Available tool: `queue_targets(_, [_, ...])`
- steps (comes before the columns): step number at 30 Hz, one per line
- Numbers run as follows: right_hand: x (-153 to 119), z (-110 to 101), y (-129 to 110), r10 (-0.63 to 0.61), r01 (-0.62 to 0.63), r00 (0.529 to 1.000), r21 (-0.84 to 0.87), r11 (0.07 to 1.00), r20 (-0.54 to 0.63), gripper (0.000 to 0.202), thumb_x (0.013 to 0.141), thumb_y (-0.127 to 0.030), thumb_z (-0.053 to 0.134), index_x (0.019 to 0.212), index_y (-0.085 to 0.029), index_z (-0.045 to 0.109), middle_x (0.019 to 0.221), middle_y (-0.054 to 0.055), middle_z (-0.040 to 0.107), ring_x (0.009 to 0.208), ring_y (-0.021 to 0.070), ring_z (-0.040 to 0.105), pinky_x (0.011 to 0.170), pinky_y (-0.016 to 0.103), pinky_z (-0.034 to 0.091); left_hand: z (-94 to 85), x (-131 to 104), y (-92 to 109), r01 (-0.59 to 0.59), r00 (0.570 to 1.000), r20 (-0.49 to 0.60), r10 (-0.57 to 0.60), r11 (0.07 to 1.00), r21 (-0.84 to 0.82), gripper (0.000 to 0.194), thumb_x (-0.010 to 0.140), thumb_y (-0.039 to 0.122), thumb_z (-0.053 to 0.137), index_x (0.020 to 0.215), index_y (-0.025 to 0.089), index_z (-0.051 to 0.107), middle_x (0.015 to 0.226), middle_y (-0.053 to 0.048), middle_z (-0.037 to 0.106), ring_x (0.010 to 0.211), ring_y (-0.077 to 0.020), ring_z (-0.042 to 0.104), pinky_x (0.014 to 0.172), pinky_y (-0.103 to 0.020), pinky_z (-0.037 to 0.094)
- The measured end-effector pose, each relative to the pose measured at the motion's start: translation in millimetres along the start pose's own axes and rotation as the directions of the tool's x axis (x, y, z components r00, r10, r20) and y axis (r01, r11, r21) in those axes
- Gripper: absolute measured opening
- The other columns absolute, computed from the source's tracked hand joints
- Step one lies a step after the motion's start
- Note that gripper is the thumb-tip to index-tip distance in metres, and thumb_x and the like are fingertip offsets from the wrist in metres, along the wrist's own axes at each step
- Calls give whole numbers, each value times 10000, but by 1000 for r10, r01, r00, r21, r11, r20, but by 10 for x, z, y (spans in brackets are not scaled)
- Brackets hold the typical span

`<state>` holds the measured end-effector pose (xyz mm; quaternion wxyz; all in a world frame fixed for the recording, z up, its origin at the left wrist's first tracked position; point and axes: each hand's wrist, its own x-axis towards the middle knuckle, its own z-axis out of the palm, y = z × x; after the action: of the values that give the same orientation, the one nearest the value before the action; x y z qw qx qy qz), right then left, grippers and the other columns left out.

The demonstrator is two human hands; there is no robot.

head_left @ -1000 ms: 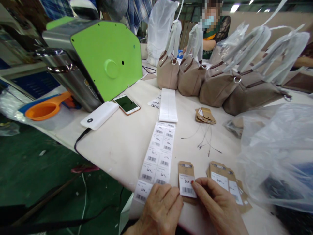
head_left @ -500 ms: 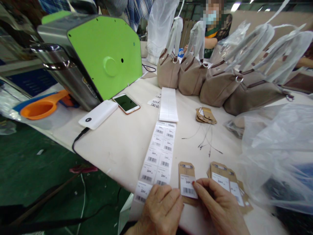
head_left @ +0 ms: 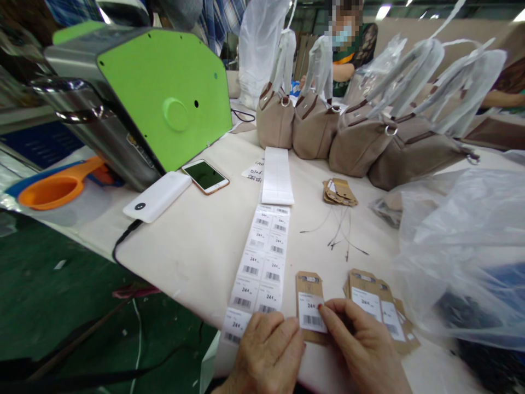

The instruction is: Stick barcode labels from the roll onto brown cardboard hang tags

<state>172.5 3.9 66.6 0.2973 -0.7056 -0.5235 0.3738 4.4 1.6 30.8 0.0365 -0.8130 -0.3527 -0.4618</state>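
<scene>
A brown card hang tag (head_left: 308,283) lies flat at the table's front, with a white price sticker (head_left: 310,312) over its lower part. The sticker sits slightly askew, reaching past the tag's right side. My right hand (head_left: 361,345) pinches the sticker's right edge between thumb and forefinger. Curled beside the tag's lower left is my left hand (head_left: 268,353), its fingertips mostly hidden; it covers part of the sticker strip (head_left: 262,257). Price stickers with barcodes run along this strip in two columns. Right of my right hand, several stickered tags (head_left: 363,282) overlap in a fanned pile.
More brown tags (head_left: 339,191) with dark strings lie mid-table. Beige handbags (head_left: 314,128) stand behind. At left are a phone (head_left: 205,176), a white power bank (head_left: 158,197), a steel flask (head_left: 102,131), an orange scoop (head_left: 51,191) and a green-sided machine (head_left: 168,93). Clear plastic (head_left: 455,246) lies right.
The view has shifted slightly, so most things appear a little further left. Both hands keep nearly the same pose around the tag and sticker.
</scene>
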Motion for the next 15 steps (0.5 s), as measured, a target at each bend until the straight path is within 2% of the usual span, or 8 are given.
queue_targets(6, [-8, 25, 9, -62, 59, 997, -64, 996, -41, 322, 801, -519, 526, 703, -234, 638, 632, -23, 647, 590, 133, 582, 570, 205, 441, 0, 25, -10, 0, 1000, -2, 0, 1000, 2, 141, 820, 73, 520, 832, 81, 660, 818, -78, 687, 767, -183, 542, 592, -299, 446])
queue_targets(15, [-44, 78, -127, -41, 35, 993, -55, 998, -110, 273, 799, -466, 515, 693, -235, 614, 613, -32, 648, 572, 139, 605, 564, 229, 434, -8, 12, -20, -3, 1000, -1, 3, 1000, -5, 130, 810, 65, 542, 840, 77, 668, 829, -85, 693, 767, -192, 548, 597, -304, 458])
